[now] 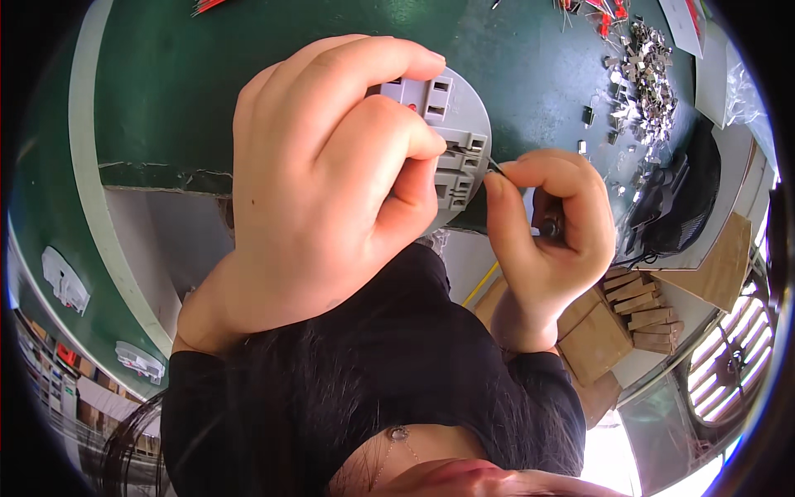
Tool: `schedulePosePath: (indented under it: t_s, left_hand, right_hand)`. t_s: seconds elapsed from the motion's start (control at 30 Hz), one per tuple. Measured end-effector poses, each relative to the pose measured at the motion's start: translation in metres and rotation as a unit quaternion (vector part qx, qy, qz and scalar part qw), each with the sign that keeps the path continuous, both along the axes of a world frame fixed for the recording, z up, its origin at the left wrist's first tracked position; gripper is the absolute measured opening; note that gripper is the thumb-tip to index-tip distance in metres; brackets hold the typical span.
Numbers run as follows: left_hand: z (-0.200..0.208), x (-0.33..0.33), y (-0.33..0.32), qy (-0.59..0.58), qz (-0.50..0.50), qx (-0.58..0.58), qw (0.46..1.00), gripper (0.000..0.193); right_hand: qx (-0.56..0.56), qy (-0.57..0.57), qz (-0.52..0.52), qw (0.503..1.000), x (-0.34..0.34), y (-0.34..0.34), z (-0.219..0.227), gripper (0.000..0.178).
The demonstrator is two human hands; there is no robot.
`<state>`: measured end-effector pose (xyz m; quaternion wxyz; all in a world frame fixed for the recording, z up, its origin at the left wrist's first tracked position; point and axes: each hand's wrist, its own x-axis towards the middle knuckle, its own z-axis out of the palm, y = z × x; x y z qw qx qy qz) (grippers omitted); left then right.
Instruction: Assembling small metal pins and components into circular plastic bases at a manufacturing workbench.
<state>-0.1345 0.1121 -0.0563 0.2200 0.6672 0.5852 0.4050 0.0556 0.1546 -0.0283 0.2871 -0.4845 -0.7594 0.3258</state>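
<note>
Over the green worktop (248, 99), with its heap of small metal parts (642, 74) well off to the right, the left hand (323, 182) holds a grey plastic socket module (455, 124) up close, grip clenched around it. The right hand (546, 232) pinches a thin metal pin (494, 166) at the module's slotted edge. This looks like the insertion step, and seating the pin calls for careful alignment with a slot.

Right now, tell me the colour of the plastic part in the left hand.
Grey: the plastic part held by the left hand is light grey, seen best in the head view.
</note>
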Motion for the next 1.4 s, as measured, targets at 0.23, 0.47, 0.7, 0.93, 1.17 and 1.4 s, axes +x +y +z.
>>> schedulePosePath:
  t_s: [0.23,0.47,0.7,0.93,1.17,1.4]
  left_hand:
    - [-0.001,-0.002,0.001,0.005,-0.008,0.010,1.000,0.025]
    - [-0.003,-0.003,0.001,0.009,-0.009,0.018,1.000,0.026]
    - [-0.004,0.000,0.000,0.016,0.008,0.032,0.999,0.026]
    - [-0.001,0.000,-0.001,0.011,0.025,-0.001,1.000,0.025]
    - [-0.002,-0.003,0.003,0.011,0.021,0.023,0.999,0.023]
    - [-0.008,-0.005,0.007,0.011,0.023,0.030,0.999,0.022]
  right_hand:
    - [-0.017,0.003,0.004,1.000,-0.004,0.001,-0.002,0.020]
    - [0.004,-0.021,0.018,1.000,-0.005,0.001,-0.003,0.021]
    - [0.089,-0.136,0.094,0.982,-0.008,0.013,0.010,0.021]
    - [0.255,-0.484,0.370,0.751,-0.052,0.037,0.064,0.024]
    - [0.105,-0.427,0.347,0.828,-0.040,0.050,0.063,0.020]
    - [0.142,-0.364,0.281,0.876,-0.036,0.041,0.050,0.018]
